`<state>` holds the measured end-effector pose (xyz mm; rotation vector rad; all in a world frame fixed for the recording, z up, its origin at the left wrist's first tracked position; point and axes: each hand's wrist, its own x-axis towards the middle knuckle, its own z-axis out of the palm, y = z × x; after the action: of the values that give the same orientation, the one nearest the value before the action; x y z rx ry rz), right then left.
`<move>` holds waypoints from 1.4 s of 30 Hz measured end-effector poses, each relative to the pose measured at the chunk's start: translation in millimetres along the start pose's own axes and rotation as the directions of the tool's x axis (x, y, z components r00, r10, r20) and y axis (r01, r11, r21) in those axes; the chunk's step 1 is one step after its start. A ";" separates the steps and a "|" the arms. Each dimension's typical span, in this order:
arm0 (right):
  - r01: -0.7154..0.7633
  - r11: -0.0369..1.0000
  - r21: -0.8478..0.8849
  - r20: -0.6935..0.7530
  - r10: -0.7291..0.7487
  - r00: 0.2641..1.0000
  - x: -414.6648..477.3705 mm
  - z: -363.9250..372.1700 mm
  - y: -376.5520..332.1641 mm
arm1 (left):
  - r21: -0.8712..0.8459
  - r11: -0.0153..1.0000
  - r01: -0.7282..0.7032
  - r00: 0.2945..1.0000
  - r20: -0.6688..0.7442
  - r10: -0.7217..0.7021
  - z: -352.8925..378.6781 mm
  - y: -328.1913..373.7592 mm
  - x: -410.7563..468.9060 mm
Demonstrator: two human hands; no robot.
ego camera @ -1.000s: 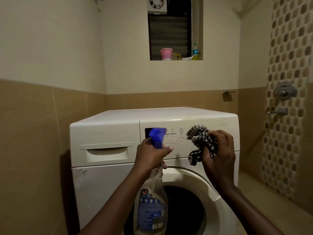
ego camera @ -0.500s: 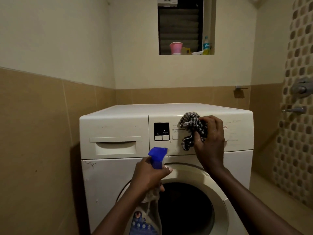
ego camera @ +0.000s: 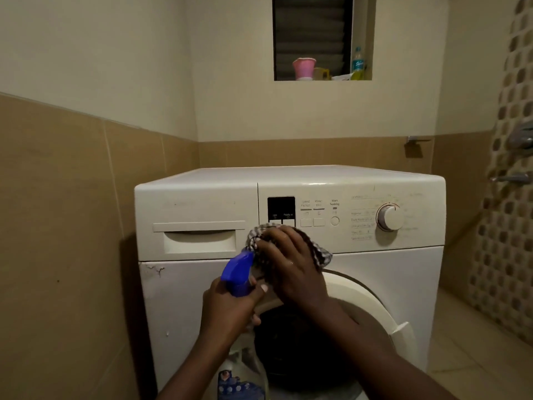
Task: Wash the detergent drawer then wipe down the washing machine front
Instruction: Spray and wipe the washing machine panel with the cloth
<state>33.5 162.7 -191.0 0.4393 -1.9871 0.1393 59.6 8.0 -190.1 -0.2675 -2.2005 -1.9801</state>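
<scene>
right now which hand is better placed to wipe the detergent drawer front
Right. The right hand holds the checked cloth against the panel, just beside the detergent drawer. The left hand grips the spray bottle lower down.

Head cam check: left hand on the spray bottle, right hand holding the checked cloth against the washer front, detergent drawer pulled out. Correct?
One error: the detergent drawer is closed, flush with the panel, as the head view shows. The rest stands: the left hand grips the spray bottle, and the right hand holds the checked cloth against the washer front.
</scene>
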 end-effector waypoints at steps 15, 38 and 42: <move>-0.098 0.992 -0.078 -0.094 0.091 0.991 17.3 -16.4 4.1 | -0.033 0.994 -0.103 0.995 -0.020 0.102 -21.2 3.9 6.7; -0.182 0.982 -0.050 -0.149 0.173 0.974 82.3 -31.8 6.1 | -0.048 0.995 -0.092 0.996 0.017 0.093 -15.0 7.9 9.7; -0.064 0.995 -0.081 -0.082 0.057 0.995 26.6 -10.8 -6.3 | -0.044 0.994 -0.100 0.995 0.012 0.100 -11.5 14.3 7.4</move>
<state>34.7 153.5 -163.1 0.3147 -1.9211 0.1094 56.0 -1.8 -173.4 -0.3913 -2.1109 -1.9797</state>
